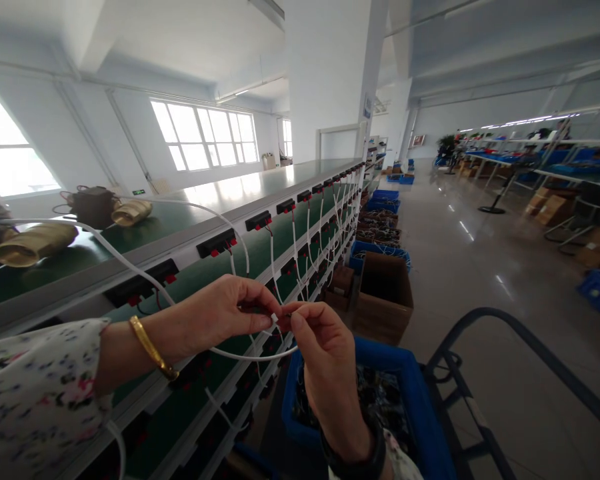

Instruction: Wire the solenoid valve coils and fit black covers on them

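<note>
My left hand [230,310], with a gold bangle at its wrist, is closed in a pinch. Between its fingertips shows a small white piece [275,319] that looks like a wire end or plug. My right hand [325,347] meets it fingertip to fingertip, also pinching. A white cable [260,359] loops below both hands and runs up into the right hand; its very end is hidden by the fingers. This cable seems to lead back left to a brass valve [35,245] with a dark actuator, lying on the green top shelf.
Black terminal blocks with red clips [216,244] line the rack's edges, white cables hanging from several. A second brass valve [133,212] sits behind. Below right stand a blue crate [415,380] of dark parts, a cardboard box [385,293] and a trolley handle [510,320].
</note>
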`<state>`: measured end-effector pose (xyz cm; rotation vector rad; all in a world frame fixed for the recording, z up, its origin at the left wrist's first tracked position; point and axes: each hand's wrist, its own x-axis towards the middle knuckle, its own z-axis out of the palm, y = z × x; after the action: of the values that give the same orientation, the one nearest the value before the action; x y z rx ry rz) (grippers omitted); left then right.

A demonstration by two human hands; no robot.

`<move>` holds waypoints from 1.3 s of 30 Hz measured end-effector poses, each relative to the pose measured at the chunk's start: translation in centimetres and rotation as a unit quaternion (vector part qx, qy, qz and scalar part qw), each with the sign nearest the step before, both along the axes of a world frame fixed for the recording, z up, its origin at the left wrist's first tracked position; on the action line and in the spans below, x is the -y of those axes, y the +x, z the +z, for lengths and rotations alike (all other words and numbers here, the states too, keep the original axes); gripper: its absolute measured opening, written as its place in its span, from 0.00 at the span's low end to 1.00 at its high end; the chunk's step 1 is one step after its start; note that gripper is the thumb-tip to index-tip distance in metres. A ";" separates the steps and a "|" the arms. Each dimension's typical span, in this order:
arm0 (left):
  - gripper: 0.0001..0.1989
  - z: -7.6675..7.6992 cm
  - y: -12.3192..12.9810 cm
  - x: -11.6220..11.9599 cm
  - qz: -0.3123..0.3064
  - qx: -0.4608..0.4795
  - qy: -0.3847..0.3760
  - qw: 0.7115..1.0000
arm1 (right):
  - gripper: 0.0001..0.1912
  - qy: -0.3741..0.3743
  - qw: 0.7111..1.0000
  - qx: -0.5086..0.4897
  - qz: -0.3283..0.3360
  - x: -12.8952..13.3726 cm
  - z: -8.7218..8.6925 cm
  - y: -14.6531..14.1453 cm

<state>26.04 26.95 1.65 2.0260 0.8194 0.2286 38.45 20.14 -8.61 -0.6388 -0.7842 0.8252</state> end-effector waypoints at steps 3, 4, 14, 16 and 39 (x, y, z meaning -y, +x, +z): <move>0.10 0.2 0.2 0.3 0.018 -0.004 -0.017 1.000 | 0.05 -0.007 1.000 0.014 -0.010 0.0 -0.1 -0.1; 0.11 0.3 0.2 0.3 0.024 -0.007 -0.017 1.000 | 0.05 -0.008 1.000 0.018 -0.013 0.0 0.0 -0.1; 0.19 0.6 0.1 0.4 0.036 -0.074 0.065 0.994 | 0.05 -0.014 0.999 0.042 -0.014 -0.1 -0.1 -0.2; 0.19 0.7 0.2 0.6 0.038 -0.083 0.047 0.995 | 0.05 -0.017 0.999 0.048 -0.016 0.0 -0.2 -0.2; 0.11 1.8 0.0 0.8 0.019 -0.024 -0.060 0.998 | 0.10 -0.038 0.999 -0.012 0.027 -1.1 -0.1 1.5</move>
<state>26.02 26.17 3.41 1.9107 0.8818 0.1499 39.92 21.28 -8.72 -0.6773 -0.7542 0.9137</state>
